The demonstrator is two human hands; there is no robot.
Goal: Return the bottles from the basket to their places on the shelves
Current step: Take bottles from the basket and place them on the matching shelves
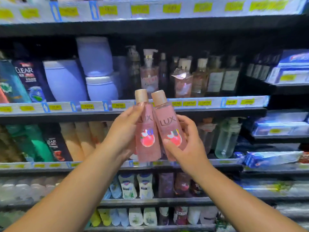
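Bottles, two, pink and see-through, each with LUX lettering, a red fruit picture and a tan cap, held up side by side in mid-air in front of the shelves, on no shelf board. Left bottle [147,136] leaning slightly, cap toward the left; right bottle [168,126] leaning the same way, a little more. Close together at the shoulders, touching or almost so, hard to tell which.

Left hand [123,133] wrapped round the left bottle from its left side, thumb lying up the front edge toward the neck, the other fingers hidden behind it. Right hand [187,148] clasping the right bottle low down, thumb across the front beside the fruit picture, fingers [184,120] curled round its right edge.

Behind the caps, a shelf edge strip [209,108] with yellow price tags. On that shelf, pump bottles [149,72] straight behind, stacked white jars [95,56] to the left, a dark CLEAR bottle [28,77] farther left. One shelf down, peach bottles [73,141] and green bottles [38,143] left of the hands, a clear bottle [225,139] to the right. Lower still, blurred white tubes [127,186].
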